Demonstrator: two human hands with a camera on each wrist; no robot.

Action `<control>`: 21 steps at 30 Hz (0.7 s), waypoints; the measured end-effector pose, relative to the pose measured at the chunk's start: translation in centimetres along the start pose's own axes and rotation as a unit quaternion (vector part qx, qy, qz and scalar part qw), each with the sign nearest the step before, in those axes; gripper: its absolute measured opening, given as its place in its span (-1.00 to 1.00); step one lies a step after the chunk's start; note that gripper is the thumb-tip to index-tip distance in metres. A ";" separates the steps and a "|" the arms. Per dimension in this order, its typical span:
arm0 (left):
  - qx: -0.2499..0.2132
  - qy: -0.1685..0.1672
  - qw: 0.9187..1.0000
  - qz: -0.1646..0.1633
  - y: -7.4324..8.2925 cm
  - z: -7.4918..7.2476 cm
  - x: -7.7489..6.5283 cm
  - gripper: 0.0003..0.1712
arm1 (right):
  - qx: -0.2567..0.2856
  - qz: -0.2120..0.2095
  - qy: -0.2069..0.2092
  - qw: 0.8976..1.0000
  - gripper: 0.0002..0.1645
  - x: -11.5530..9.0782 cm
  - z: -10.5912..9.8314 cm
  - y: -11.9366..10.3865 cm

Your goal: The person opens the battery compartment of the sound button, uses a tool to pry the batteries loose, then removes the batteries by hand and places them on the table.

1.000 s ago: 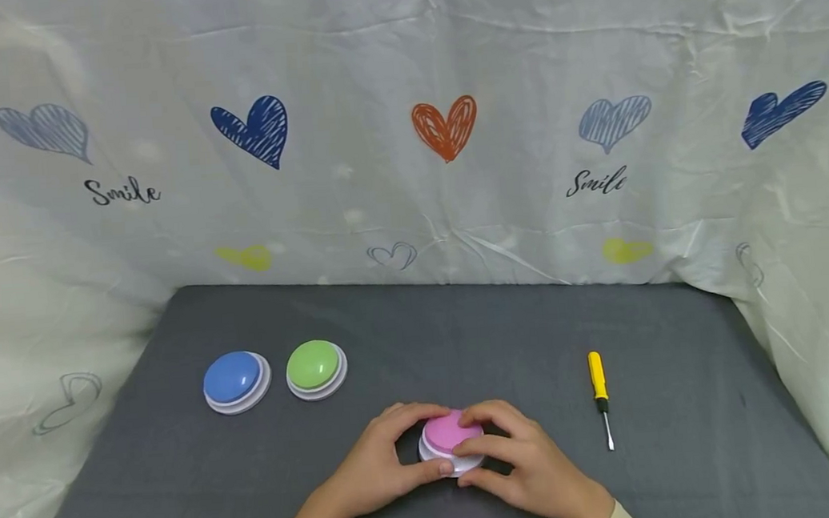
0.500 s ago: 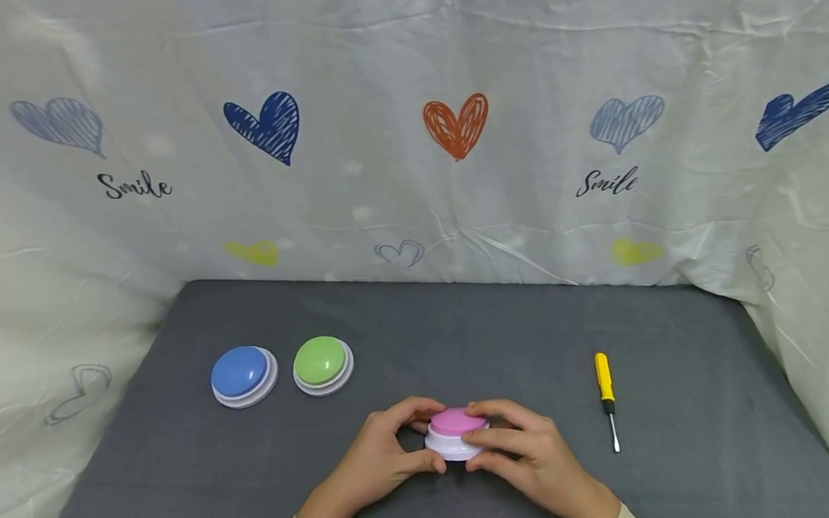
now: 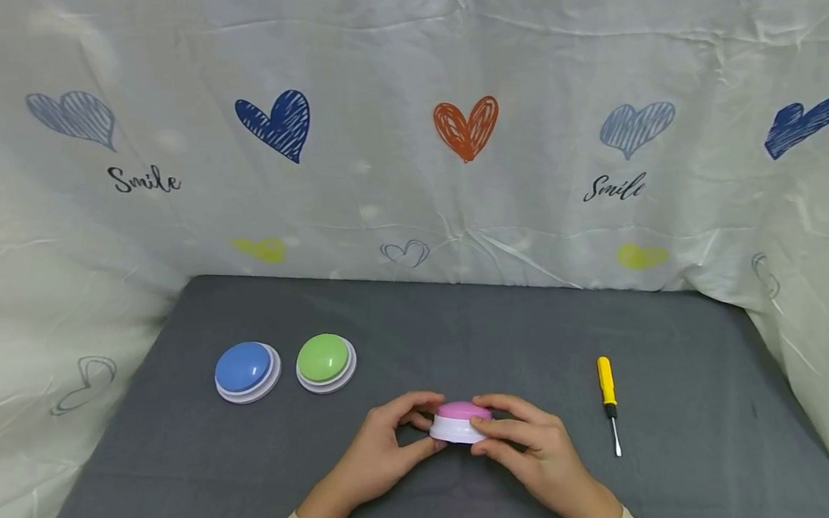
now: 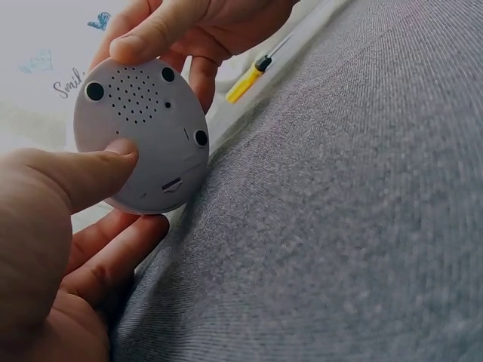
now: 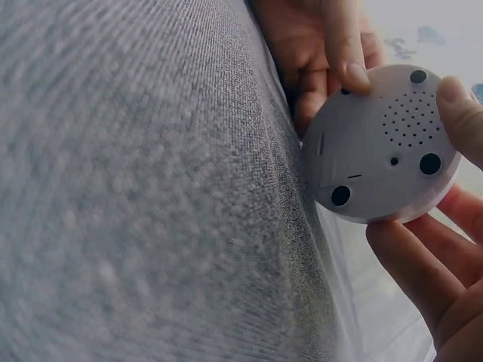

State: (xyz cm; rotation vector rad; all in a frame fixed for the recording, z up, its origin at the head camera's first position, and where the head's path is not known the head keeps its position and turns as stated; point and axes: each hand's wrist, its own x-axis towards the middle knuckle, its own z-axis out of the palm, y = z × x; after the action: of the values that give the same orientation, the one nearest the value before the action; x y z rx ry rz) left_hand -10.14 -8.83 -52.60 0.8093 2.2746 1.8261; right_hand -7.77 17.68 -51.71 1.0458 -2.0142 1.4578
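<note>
Between my two hands I hold a round push-button buzzer (image 3: 459, 424) with a pink dome and a white base. My left hand (image 3: 381, 452) pinches its left side, thumb under the base. My right hand (image 3: 536, 447) grips the other side, fingers along the pink dome and rim, thumb low on the base. Both wrist views show the white underside (image 4: 151, 151) with dark round feet, a patch of small speaker holes, a small screw hole and the outline of a battery cover. The left thumb (image 4: 98, 170) presses flat on that underside. The pink dome faces away there.
A blue buzzer (image 3: 243, 369) and a green buzzer (image 3: 324, 360) sit on white bases at the left of the grey cloth-covered table (image 3: 506, 333). To the right lies a yellow-handled screwdriver (image 3: 607, 390), blade toward me. A white heart-printed curtain (image 3: 351, 183) hangs behind.
The pink buzzer has come up off the table and tipped so its white side faces me. My left thumb has slid beneath its base. The head view has shifted slightly.
</note>
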 end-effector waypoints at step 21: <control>-0.011 0.021 0.999 -0.049 0.2 0.1 0.2 -0.58 | -0.031 0.095 0.027 0.995 -0.50 -0.1 0.0 -0.4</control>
State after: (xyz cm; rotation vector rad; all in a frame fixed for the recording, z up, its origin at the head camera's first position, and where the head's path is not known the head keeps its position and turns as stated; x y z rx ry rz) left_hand -10.20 -8.61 -52.41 0.6492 2.2728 1.8386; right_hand -7.39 17.64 -51.55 0.7983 -2.1539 1.4890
